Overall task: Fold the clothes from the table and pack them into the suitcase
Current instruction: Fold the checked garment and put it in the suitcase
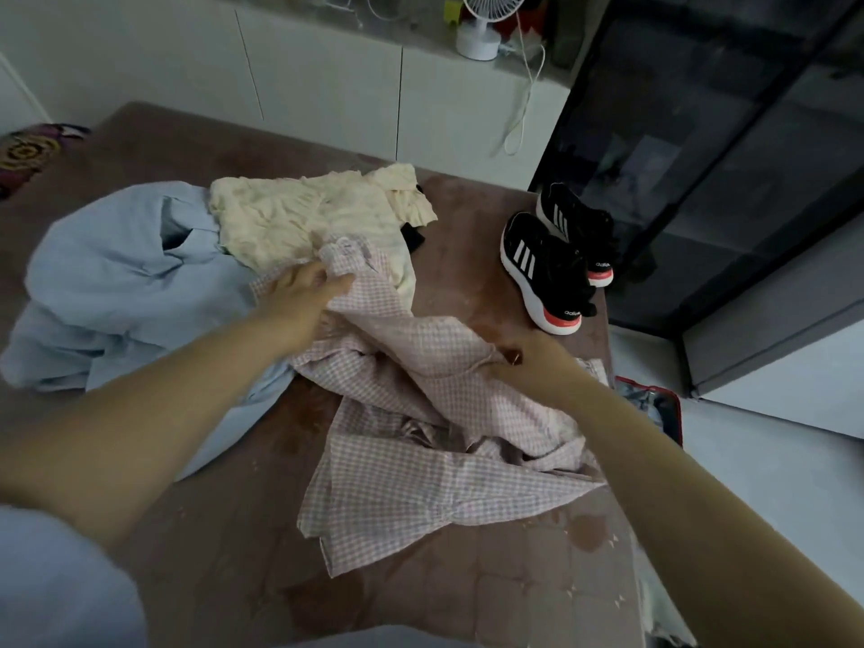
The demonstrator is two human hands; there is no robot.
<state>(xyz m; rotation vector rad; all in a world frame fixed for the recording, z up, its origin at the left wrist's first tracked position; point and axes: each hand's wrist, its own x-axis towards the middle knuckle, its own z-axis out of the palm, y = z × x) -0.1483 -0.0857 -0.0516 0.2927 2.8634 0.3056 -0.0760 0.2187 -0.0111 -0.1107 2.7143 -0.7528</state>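
Note:
A pink checked shirt (411,460) lies crumpled in the middle of the brown table (224,554). My left hand (304,297) grips its upper edge near the collar. My right hand (528,362) pinches a fold of the same shirt at its right side. A light blue garment (117,282) is heaped at the left. A cream crinkled garment (304,212) lies behind, with something black (414,236) poking out from under it. The red-edged suitcase (654,409) shows partly beyond the table's right edge, on the floor.
A pair of black sneakers (551,259) with white stripes stands on the table's far right corner. White cabinets (327,81) with a small fan (481,25) run along the back. A dark glass cabinet (724,156) stands at the right. A patterned cloth (28,152) lies far left.

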